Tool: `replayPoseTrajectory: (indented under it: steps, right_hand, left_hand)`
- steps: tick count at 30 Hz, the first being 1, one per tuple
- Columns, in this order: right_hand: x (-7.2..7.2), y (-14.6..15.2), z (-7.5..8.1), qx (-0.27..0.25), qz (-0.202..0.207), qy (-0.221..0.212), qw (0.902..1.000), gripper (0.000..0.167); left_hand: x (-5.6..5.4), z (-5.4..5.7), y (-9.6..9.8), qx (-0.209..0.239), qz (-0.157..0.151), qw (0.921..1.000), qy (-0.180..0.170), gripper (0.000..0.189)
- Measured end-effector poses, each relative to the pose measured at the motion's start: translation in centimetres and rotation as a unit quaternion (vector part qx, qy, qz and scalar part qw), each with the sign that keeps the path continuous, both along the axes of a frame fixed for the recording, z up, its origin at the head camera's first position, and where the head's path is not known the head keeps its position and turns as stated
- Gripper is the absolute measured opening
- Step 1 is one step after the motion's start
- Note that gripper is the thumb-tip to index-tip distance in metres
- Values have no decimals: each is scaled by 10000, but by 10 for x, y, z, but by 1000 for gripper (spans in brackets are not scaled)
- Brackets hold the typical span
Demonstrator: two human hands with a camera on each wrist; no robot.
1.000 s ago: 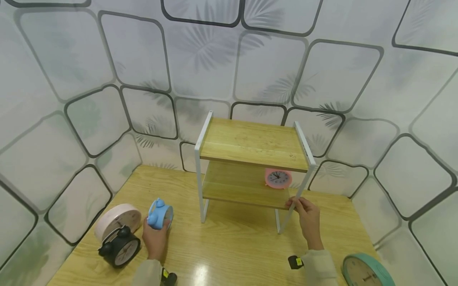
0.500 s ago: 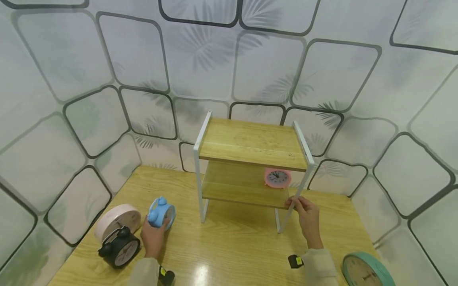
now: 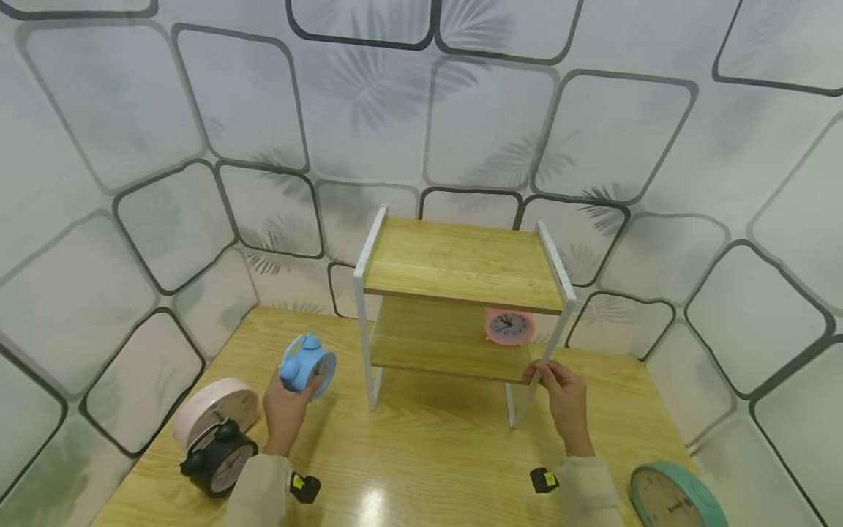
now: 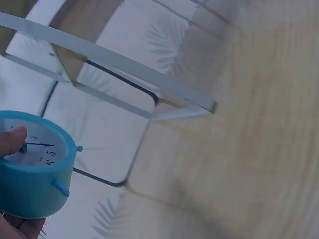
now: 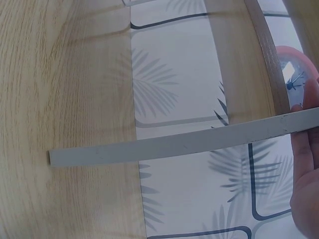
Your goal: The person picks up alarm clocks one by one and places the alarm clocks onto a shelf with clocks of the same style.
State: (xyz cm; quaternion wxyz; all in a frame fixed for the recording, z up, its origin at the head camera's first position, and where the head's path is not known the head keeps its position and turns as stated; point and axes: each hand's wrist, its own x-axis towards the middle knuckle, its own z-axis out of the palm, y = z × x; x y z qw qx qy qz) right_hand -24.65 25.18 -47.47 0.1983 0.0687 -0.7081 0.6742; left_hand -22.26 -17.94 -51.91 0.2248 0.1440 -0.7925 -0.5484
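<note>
My left hand (image 3: 283, 417) grips a small blue twin-bell alarm clock (image 3: 303, 366) above the table, left of the two-tier shelf (image 3: 461, 263). In the left wrist view the thumb lies over the clock's dial, and the small feet of the blue clock (image 4: 35, 191) touch nothing. At the shelf's front right, my right hand (image 3: 568, 406) pinches the pale metal leg near the lower board. A pink alarm clock (image 3: 510, 329) stands on that board, towards its right end. The right wrist view has the leg (image 5: 174, 146) crossing in front of the fingers.
On the table's left, a black twin-bell alarm clock (image 3: 220, 457) stands before a pale pink round clock (image 3: 217, 410). A green round clock (image 3: 675, 494) is at the front right. Patterned wall covering (image 3: 369, 110) rises behind the table (image 3: 421, 454).
The left hand has raised the blue alarm clock and moved it slightly right and towards the shelf. My right hand keeps its hold on the shelf leg.
</note>
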Motion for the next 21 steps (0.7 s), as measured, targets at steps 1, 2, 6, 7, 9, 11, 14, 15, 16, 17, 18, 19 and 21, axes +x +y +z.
replayPoseTrajectory:
  steps: [1, 2, 6, 7, 9, 11, 14, 15, 16, 17, 18, 19, 21]
  right_hand:
    - [0, 0, 0, 7, -1, 0, 10000, 28]
    - [0, 0, 0, 12, 0, 4, 10000, 28]
    - [0, -1, 1, -18, 11, 5, 10000, 28]
    - [0, -1, 1, -10, 10, 5, 10000, 28]
    - [1, -2, 1, -21, 31, 10, 10000, 28]
    - [1, -2, 1, -14, 32, 15, 10000, 28]
    - [1, -2, 2, -19, 22, 18, 10000, 27]
    - [1, -2, 1, -11, 17, 25, 10000, 27]
    - [1, -2, 1, -24, 18, 22, 10000, 27]
    - [0, -2, 1, -29, 23, 33, 10000, 27]
    - [0, -1, 1, -41, 36, 41, 10000, 27]
    - [0, -1, 1, -49, 47, 44, 10000, 28]
    - [-1, -1, 0, -54, 72, 63, 9999, 29]
  left_hand:
    - [-2, 5, 0, -32, -82, 10000, 39, 63]
    - [-4, 9, 0, -62, -148, 9999, 54, 63]
    - [-7, 24, 2, -75, -354, 9993, 128, 64]
    - [-7, 27, 3, -58, -393, 9991, 124, 64]
    - [-4, 31, 4, -22, -456, 9989, 127, 64]
    - [-1, 33, 5, -3, -488, 9987, 120, 64]
    - [5, 35, 7, 70, -564, 9983, 134, 62]
    - [7, 35, 7, 86, -600, 9981, 128, 62]
    - [9, 36, 7, 101, -634, 9979, 87, 62]
    - [12, 37, 6, 85, -682, 9976, 60, 62]
    - [14, 38, 6, 53, -733, 9973, 3, 62]
    - [17, 39, 5, 39, -813, 9967, -67, 62]
    - [20, 41, 3, 44, -1048, 9943, -175, 63]
